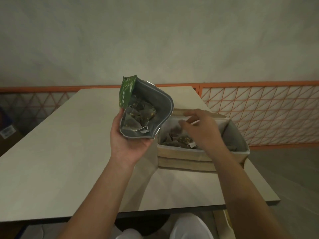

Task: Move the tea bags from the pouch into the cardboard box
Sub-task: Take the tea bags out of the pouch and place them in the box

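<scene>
My left hand (128, 144) grips a green pouch (126, 91) with a silver lining from below, its mouth wide and tilted toward me. Several pyramid tea bags (139, 116) with strings and tags lie inside it. To the right on the table stands the cardboard box (183, 161), with several tea bags (179, 139) on its bottom. My right hand (202, 128) hovers over the box, fingers apart and pointing left, with nothing visibly held.
A pale table (60, 161) carries the box near its right edge. Behind and to the right runs an orange wire fence (259, 114). A plain wall rises beyond. My white-clad knees (189, 228) show below the table's front edge.
</scene>
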Demonstrator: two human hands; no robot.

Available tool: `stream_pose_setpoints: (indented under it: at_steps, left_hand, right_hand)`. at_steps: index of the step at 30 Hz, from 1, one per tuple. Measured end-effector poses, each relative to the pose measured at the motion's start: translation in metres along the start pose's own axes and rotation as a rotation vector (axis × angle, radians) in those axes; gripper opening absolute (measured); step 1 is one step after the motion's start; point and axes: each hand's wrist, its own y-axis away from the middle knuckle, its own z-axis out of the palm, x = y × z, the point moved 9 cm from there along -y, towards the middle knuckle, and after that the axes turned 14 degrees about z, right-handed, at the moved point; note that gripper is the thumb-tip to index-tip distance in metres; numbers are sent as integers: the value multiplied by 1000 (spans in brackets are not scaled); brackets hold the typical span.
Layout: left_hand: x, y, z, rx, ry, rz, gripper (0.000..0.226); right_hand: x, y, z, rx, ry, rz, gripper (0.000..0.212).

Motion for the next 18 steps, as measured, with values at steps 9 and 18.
stream_pose_setpoints:
  at_steps: [9,18]
  left_hand:
    - [-1,4,-4,49,-47,-7,49]
    - [1,8,-3,30,-32,-8,51]
  right_hand:
    - [-97,81,31,234,3,-654,17]
    - [-101,68,94,160,678,-500,33]
